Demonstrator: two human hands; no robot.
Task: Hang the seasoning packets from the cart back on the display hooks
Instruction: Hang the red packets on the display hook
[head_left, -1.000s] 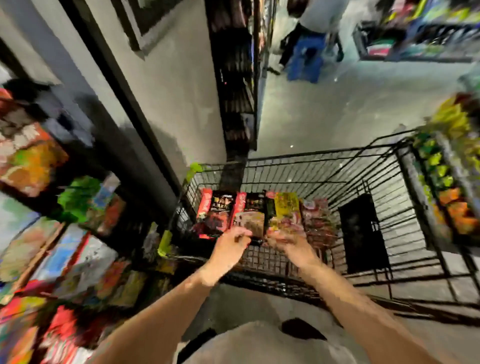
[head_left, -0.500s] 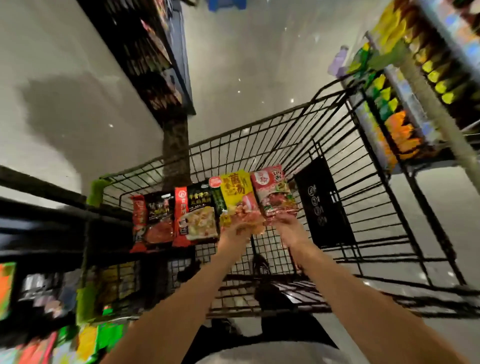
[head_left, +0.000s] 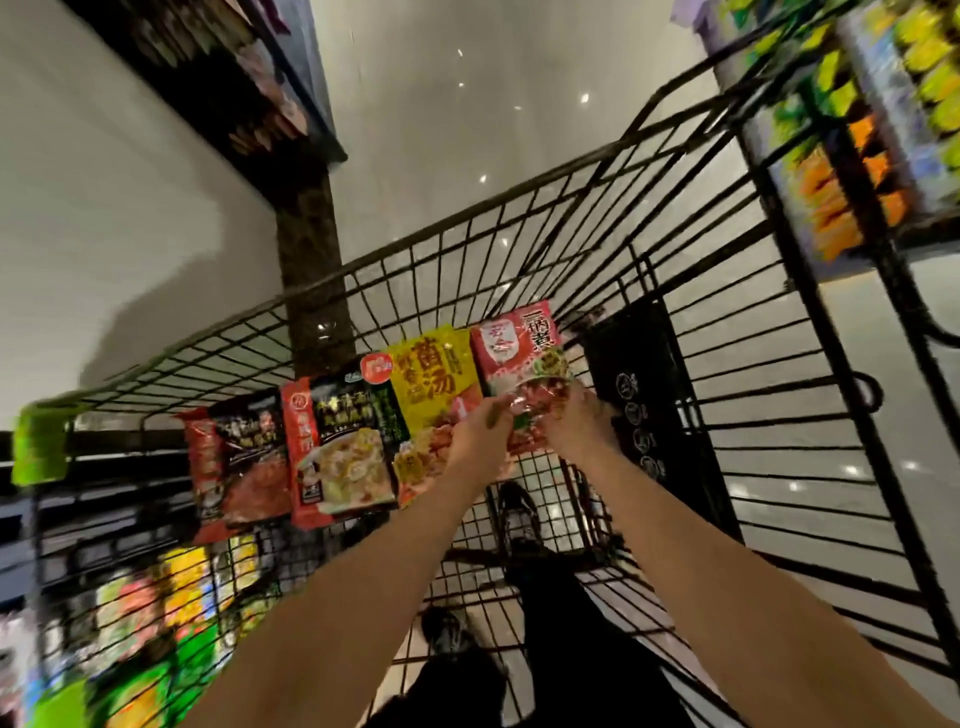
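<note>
While both hands work inside the cart, this is how I read it:

Packet in hand: the pink-and-red glossy plastic seasoning packet (head_left: 519, 358) is at the right end of the packet row, over the near edge of the black wire shopping cart (head_left: 675, 249).
Left hand: my left hand (head_left: 480, 441) has its fingers curled on the packet's lower left corner, overlapping the yellow plastic seasoning packet (head_left: 431, 384) beside it.
Right hand: my right hand (head_left: 576, 431) pinches the lower right edge; the fingertips are partly hidden, yet they look clamped on the film.
Other packets: a red-and-black packet with a pale food picture (head_left: 337, 447) and a darker red-and-black packet (head_left: 239, 462) lie in the same row toward the cart's left edge.
Handling: I judge these light, floppy and slick; film creases and slips, so I would hold near the top edge by the hang hole, which I cannot make out here.
Change from half a second ago: the view has swung closer, and my left hand has shifted from the yellow packet's lower edge toward the pink one.
Display hooks: blurred racks at both sides; no hook is clear.
</note>
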